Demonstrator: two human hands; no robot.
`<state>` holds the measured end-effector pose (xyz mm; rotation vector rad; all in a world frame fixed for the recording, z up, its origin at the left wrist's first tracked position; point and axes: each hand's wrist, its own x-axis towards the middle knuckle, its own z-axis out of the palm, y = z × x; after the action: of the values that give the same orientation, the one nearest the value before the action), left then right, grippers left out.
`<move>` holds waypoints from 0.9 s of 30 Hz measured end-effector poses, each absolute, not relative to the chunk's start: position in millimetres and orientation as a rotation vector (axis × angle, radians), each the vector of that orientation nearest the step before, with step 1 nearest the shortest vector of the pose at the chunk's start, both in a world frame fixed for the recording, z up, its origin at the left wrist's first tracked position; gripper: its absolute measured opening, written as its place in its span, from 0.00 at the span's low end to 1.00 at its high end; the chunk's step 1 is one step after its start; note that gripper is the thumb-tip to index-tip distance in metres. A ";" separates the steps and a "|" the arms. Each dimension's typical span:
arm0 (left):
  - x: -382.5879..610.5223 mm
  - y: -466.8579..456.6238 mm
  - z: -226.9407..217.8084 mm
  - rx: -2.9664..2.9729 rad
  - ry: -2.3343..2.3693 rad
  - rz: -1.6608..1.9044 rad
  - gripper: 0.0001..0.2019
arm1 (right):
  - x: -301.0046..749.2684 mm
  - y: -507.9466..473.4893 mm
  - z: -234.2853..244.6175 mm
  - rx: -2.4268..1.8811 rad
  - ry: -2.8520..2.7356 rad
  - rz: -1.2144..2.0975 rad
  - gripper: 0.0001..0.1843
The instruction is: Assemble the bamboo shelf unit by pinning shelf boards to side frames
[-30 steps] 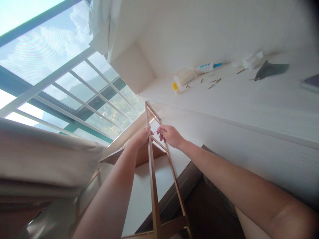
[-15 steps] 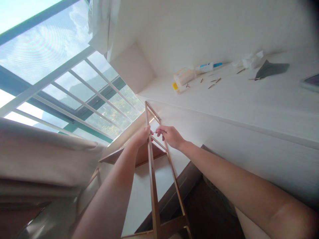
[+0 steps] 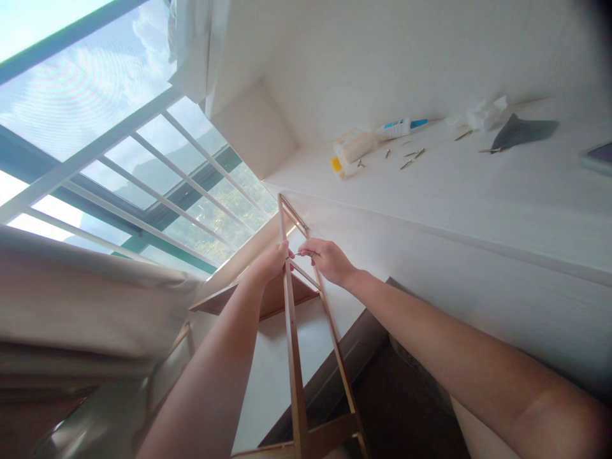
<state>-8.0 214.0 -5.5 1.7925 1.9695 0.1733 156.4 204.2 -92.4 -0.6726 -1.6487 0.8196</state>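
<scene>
A slim wooden frame (image 3: 292,344) of a small shelf rack stands beside a white desk. My left hand (image 3: 272,261) is closed round its near upright rail, close to the top. My right hand (image 3: 327,260) is pinched on a thin metal tool (image 3: 299,254), perhaps a hex key or a screw, held against the rail at a crossbar joint. A wooden shelf board (image 3: 272,299) of the rack shows just below both hands.
On the white desk (image 3: 454,185) lie a glue tube (image 3: 400,129), a small pale packet with a yellow end (image 3: 348,152), several loose screws (image 3: 411,156), crumpled paper (image 3: 480,115), a grey cloth (image 3: 521,132) and a phone (image 3: 597,157). A barred window (image 3: 119,146) fills the left, with a curtain.
My right hand has shifted slightly upward at the joint, the small metal tool turning a little. My left hand and the frame stay put.
</scene>
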 end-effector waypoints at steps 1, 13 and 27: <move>-7.9 213.9 -5.4 1.791 1.967 0.171 0.23 | 156.6 203.8 -91.8 -0.671 -1.653 0.802 0.11; -1.4 211.9 -1.9 1.776 1.977 0.169 0.24 | 148.2 205.3 -85.9 -0.731 -1.417 1.482 0.15; -9.2 217.0 -7.6 1.779 1.944 0.196 0.25 | 151.8 203.7 -89.7 -0.760 -1.561 1.140 0.13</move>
<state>-9.2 217.0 -7.6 1.7795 1.9442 0.1958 151.8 203.7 -89.7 -0.7596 -1.5613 1.1404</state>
